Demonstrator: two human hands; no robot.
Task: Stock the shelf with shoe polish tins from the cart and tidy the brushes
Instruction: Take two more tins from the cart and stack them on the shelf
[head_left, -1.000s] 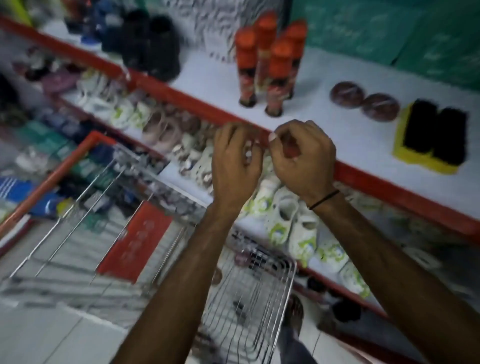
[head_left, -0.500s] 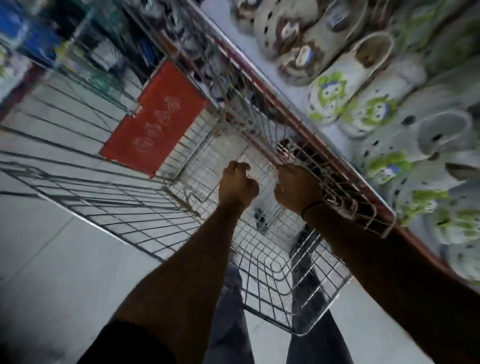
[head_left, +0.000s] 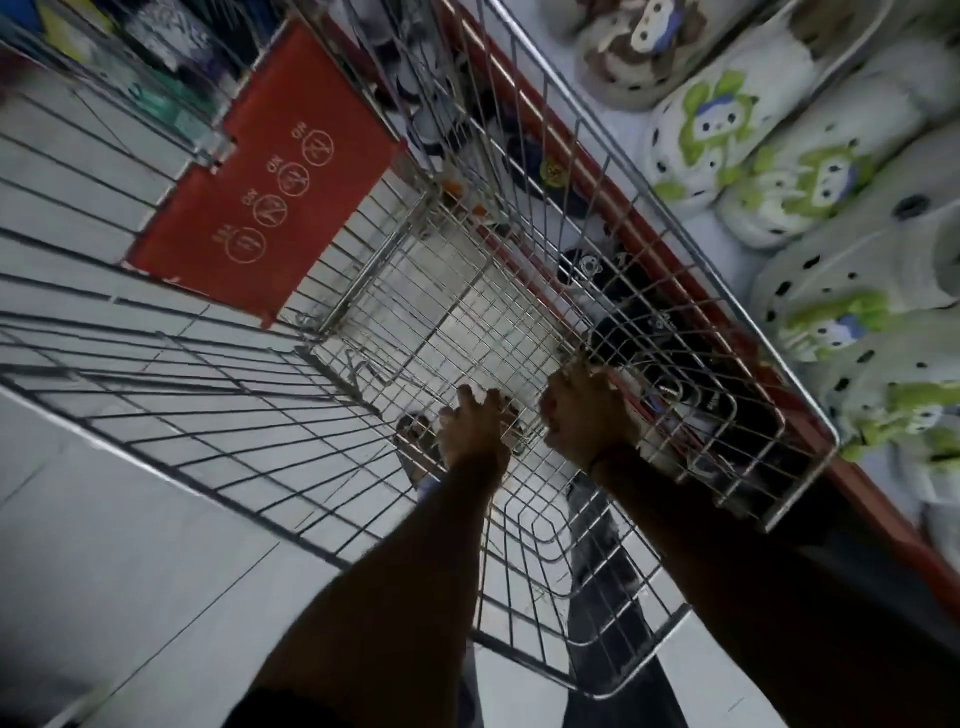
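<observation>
dark round tin (head_left: 415, 434) under left hand (head_left: 475, 436)

We had open room above the cart (head_left: 519, 332); its wire walls closed us in, shelf edge (head_left: 675, 260) hard alongside.

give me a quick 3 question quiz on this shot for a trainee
1. True or false: both hands reach down inside the wire cart.
2. What colour is the panel on the cart? A red, B blue, C yellow.
3. Fill in: the shelf on the person's right holds white and green children's ____.

Key: 1 true: left hand and right hand are both low in the basket. 2 A. 3 clogs.
</observation>
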